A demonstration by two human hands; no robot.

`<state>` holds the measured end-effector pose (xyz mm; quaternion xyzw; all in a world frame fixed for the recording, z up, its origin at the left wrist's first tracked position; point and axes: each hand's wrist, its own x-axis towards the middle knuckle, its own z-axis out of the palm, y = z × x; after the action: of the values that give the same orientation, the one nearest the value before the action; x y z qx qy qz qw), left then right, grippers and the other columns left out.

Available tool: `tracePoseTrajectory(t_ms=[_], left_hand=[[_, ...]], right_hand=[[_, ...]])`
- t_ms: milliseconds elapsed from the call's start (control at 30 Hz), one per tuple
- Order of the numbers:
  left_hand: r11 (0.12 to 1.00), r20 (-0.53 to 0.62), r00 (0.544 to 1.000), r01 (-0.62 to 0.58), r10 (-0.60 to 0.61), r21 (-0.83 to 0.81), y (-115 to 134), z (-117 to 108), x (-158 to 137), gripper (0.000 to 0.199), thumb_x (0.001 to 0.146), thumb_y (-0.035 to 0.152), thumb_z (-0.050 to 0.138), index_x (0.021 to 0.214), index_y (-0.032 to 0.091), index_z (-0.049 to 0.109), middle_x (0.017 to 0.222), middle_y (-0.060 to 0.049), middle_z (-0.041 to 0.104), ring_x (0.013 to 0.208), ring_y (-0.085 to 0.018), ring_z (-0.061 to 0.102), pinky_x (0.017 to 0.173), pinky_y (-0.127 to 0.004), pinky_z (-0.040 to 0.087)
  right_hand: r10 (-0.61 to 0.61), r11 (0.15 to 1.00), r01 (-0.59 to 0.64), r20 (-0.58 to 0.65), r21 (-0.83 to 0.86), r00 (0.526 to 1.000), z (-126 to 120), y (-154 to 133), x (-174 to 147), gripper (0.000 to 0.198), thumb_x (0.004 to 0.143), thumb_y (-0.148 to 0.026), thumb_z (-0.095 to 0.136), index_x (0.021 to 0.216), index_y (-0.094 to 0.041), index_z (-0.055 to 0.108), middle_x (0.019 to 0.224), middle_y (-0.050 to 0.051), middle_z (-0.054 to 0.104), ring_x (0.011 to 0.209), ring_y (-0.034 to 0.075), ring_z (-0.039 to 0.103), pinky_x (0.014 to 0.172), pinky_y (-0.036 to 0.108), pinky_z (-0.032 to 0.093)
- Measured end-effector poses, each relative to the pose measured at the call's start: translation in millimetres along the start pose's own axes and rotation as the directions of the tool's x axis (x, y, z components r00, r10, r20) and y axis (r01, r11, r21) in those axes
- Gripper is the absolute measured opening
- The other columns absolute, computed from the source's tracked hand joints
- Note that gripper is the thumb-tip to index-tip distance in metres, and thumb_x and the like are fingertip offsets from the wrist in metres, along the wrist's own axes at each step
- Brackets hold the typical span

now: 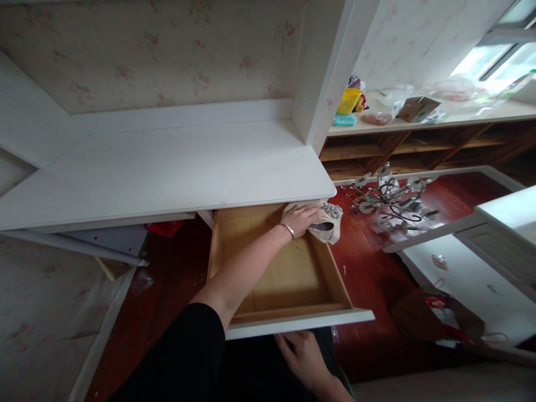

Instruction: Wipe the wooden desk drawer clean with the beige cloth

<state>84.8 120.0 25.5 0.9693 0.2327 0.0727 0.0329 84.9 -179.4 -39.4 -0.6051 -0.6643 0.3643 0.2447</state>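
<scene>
My left hand (300, 220) reaches across a pulled-out drawer (268, 273) and presses a beige cloth (333, 215) with dark print against the far right corner of its wooden side. The cloth drapes over that side, with a dark opening or hole showing in it. A silver bangle sits on the left wrist. Down at the drawer's white front (301, 322), my right hand (305, 357) is closed just below the top edge. Its fingertips are partly hidden by the front, so what they hold, if anything, does not show.
The white desk top (184, 167) overhangs the drawer. A chandelier (391, 198) lies on the red wooden floor at right, near small loose pieces. A long shelf (419, 127) carries bags and a yellow container (349, 100). Lower right are white furniture (452, 268) and a paper bag (419, 321).
</scene>
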Motion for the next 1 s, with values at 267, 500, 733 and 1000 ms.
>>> tracePoseTrajectory(t_ms=[267,500,733,1000], left_hand=[[0.940,0.156,0.987,0.009,0.047,-0.342,89.3,-20.1,-46.3,0.060,0.078,0.018,0.049,0.136,0.027,0.039,0.129,-0.002,0.058,0.111,-0.018,0.058,0.091,-0.033,0.048],[0.853,0.247,0.955,-0.011,0.164,-0.522,136.2,-38.4,-99.1,0.043,0.077,0.029,0.053,0.120,0.027,0.052,0.113,-0.002,0.066,0.103,-0.021,0.063,0.080,-0.032,0.051],[0.897,0.359,0.924,0.040,0.134,-0.439,83.3,-62.1,-180.4,0.014,0.074,0.030,0.056,0.084,0.021,0.059,0.095,-0.003,0.069,0.090,-0.022,0.066,0.066,-0.028,0.048],[0.981,0.357,0.931,-0.012,0.082,-0.194,32.1,-121.5,-285.1,0.003,0.075,0.022,0.062,0.075,0.022,0.060,0.076,0.002,0.067,0.074,-0.015,0.063,0.064,-0.026,0.046]], right_hand=[[-0.012,1.000,0.012,0.015,-0.015,1.000,-0.5,1.2,1.6,0.039,0.096,-0.038,0.039,0.085,-0.023,0.073,0.085,0.004,0.074,0.084,0.020,0.068,0.081,0.028,0.046],[-0.038,0.999,0.037,0.028,0.024,0.999,-2.4,-1.0,3.4,0.038,0.096,-0.038,0.040,0.092,-0.021,0.074,0.096,0.006,0.073,0.091,0.021,0.067,0.087,0.031,0.047],[-0.008,0.997,0.009,0.005,-0.080,1.000,13.1,20.1,-5.1,0.042,0.092,-0.048,0.043,0.091,-0.021,0.075,0.086,0.008,0.074,0.085,0.023,0.068,0.084,0.033,0.051],[-0.041,0.999,0.042,0.064,-0.011,0.997,0.9,5.4,1.5,0.040,0.094,-0.045,0.042,0.090,-0.025,0.075,0.099,0.005,0.073,0.096,0.026,0.066,0.092,0.037,0.047]])
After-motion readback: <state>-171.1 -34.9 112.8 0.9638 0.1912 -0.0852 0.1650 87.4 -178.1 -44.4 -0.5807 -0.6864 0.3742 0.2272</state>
